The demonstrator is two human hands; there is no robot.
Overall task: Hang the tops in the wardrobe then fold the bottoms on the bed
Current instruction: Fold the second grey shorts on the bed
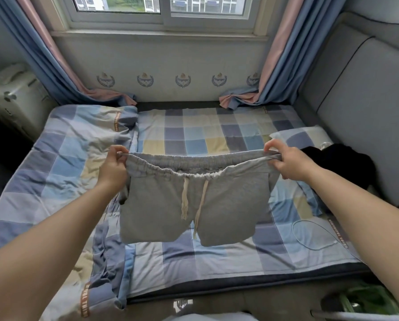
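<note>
Grey shorts (189, 200) are held up above the bed (194, 135), stretched flat by the waistband between both hands. Left hand (114, 167) pinches the left waistband corner, fingers (121, 150) curled over the elastic; right hand (289, 162) pinches the right corner the same way. Nothing else is held. Both legs hang free, hems clear of the checked sheet. Drawstring (187, 200) ends dangle down the front, one reaching past the crotch.

Step is judged as the start of folding the bottoms: garment aligned, not yet laid down or halved.

Risks from here:
- Grip is only at the two corners. If one pinch slips on the gathered elastic, the shorts drop skewed and the fold must be restarted.
- Drawstring may be trapped in the fold or left trailing outside, giving a lumpy result.
- Bunched quilt (82, 147) on the left leaves an uneven surface; if laid partly over it, the fold will likely wrinkle or shift. The flat sheet in the middle looks safer.
- A thin white cable (314, 228) lies on the sheet near the right; it could be caught under the fabric.
- A dark garment (342, 158) sits near the right hand by the pillow (298, 136); the folded piece could be mixed with it if set down too far right.
</note>
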